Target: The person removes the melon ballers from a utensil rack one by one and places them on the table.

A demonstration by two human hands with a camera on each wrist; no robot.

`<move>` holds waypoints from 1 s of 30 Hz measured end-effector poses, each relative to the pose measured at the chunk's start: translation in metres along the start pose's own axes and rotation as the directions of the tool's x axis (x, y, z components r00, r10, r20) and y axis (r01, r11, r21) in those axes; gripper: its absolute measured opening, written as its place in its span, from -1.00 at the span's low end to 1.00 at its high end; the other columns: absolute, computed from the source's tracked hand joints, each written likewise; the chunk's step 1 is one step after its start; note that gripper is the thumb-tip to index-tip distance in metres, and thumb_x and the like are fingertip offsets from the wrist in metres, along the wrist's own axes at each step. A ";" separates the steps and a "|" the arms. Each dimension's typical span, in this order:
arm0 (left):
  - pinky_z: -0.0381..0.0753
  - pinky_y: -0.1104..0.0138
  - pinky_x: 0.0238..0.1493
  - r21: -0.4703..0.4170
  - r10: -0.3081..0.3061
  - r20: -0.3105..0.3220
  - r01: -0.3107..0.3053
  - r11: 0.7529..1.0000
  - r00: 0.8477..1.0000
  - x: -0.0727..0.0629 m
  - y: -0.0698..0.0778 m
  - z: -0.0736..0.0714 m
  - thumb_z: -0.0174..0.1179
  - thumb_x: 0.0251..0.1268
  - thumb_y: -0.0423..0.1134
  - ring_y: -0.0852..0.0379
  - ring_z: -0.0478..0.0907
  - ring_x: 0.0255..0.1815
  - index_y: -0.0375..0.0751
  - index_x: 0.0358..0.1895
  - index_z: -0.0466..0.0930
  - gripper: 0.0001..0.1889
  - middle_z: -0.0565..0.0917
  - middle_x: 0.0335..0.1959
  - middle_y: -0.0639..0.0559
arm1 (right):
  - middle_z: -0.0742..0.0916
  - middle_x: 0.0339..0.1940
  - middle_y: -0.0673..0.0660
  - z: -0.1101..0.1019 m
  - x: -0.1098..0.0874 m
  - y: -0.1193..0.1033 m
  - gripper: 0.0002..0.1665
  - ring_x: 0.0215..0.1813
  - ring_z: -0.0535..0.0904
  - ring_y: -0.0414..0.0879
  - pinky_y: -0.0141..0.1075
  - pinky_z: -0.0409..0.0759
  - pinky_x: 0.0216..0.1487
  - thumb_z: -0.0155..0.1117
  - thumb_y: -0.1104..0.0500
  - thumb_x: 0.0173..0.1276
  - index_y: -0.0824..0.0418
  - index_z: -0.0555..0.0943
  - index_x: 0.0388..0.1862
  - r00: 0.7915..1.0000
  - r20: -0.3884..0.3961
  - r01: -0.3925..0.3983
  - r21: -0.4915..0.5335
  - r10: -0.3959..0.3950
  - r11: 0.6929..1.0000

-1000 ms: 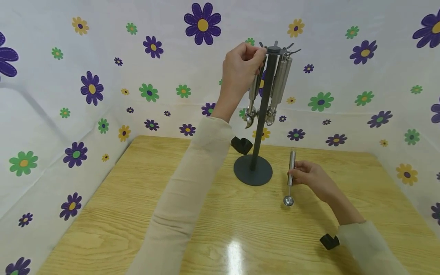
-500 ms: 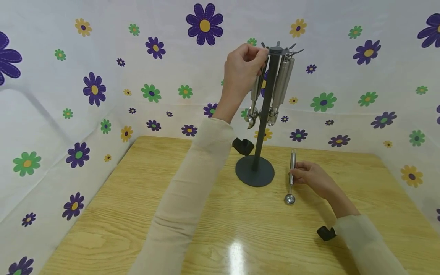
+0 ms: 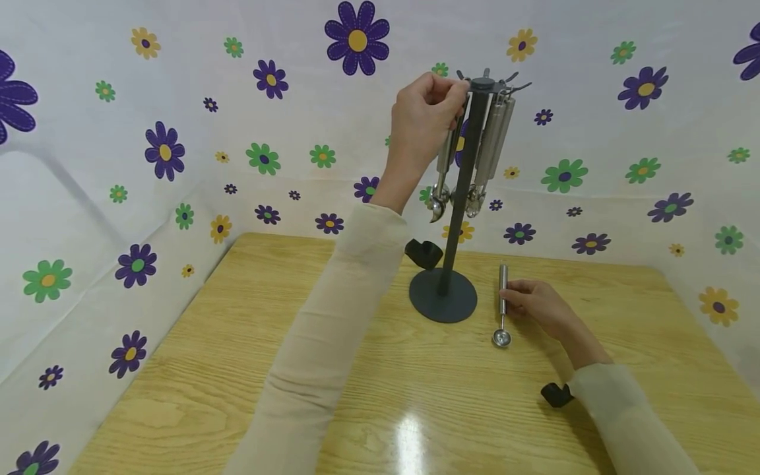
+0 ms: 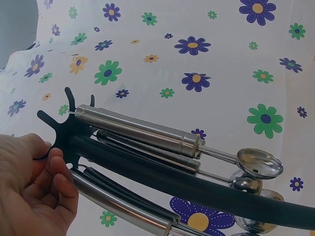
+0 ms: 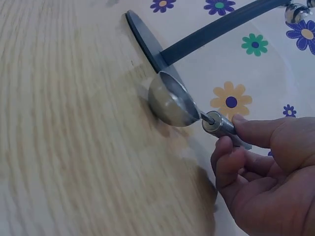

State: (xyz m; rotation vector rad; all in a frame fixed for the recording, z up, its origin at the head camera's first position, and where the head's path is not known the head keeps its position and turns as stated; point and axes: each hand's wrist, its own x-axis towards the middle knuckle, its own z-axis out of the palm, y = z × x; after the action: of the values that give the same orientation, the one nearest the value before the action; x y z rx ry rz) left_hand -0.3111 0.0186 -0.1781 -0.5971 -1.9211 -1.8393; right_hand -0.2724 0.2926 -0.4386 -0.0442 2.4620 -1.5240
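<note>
My left hand pinches a hook at the top of a dark utensil stand between thumb and fingers. Several metal scoops with tubular handles hang from the stand; one scoop shows clearly in the left wrist view, its round bowl toward the right. Off to the right of the stand's base, my right hand grips a melon baller by its shiny handle. Its bowl points toward me, close over the tabletop. The right wrist view shows the rounded bowl in front of the stand's foot, with thumb and fingertips around the handle.
The wooden table carries the stand near its back. A white cloth printed with flowers rises behind and at both sides. A black curved piece sits beside the left sleeve, and another black piece sits by the right cuff.
My right hand has moved slightly forward with the melon baller, and the right forearm has shifted left. The left hand keeps its hold on the hook. The whole head view has shifted a little.
</note>
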 end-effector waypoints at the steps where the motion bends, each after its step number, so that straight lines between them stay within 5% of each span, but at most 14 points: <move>1: 0.60 0.39 -0.28 0.001 -0.001 0.000 0.001 1.000 1.000 0.000 0.000 0.000 0.23 0.54 -0.28 0.13 0.53 -0.43 -0.32 -0.12 0.65 -0.86 0.63 -0.39 -0.02 | 0.69 -0.18 0.11 0.000 0.001 0.001 -0.42 -0.20 0.58 -0.17 -0.39 0.63 -0.17 0.18 0.05 0.63 0.53 0.46 0.32 1.000 -0.003 -0.006 -0.002 0.006 1.000; 8: 0.58 0.39 -0.31 0.009 -0.003 -0.003 0.003 1.000 1.000 0.001 -0.001 0.001 0.23 0.54 -0.27 0.13 0.52 -0.45 -0.31 -0.13 0.66 -0.86 0.63 -0.41 -0.01 | 0.63 -0.41 0.06 0.004 0.007 0.008 -0.48 -0.44 0.49 -0.21 -0.38 0.54 -0.40 0.14 0.09 0.65 0.54 0.47 0.27 1.000 -0.001 -0.026 0.041 0.026 0.999; 18: 0.56 0.39 -0.31 0.025 0.020 0.007 -0.020 0.999 1.000 0.002 -0.002 0.000 0.21 0.55 -0.28 0.14 0.52 -0.45 -0.31 -0.12 0.65 -0.86 0.63 -0.41 0.00 | 0.65 -0.37 0.13 0.013 0.007 0.006 -0.45 -0.46 0.52 -0.23 -0.40 0.58 -0.44 0.15 0.18 0.64 0.62 0.42 0.35 0.997 -0.059 0.047 0.021 -0.046 0.999; 30: 0.57 0.39 -0.32 0.011 0.012 0.004 -0.012 1.000 1.000 -0.001 0.000 -0.001 0.21 0.55 -0.28 0.13 0.52 -0.45 -0.31 -0.12 0.64 -0.87 0.63 -0.43 -0.01 | 0.68 -0.38 0.11 0.017 0.004 0.008 -0.42 -0.47 0.53 -0.23 -0.40 0.59 -0.46 0.22 0.12 0.60 0.59 0.46 0.32 0.990 -0.142 0.030 0.050 -0.023 0.998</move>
State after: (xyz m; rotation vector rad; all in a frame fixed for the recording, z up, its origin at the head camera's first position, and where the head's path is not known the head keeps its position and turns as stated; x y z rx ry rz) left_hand -0.3104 0.0177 -0.1789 -0.6077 -1.9250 -1.8204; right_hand -0.2718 0.2807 -0.4539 0.0423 2.5377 -1.6554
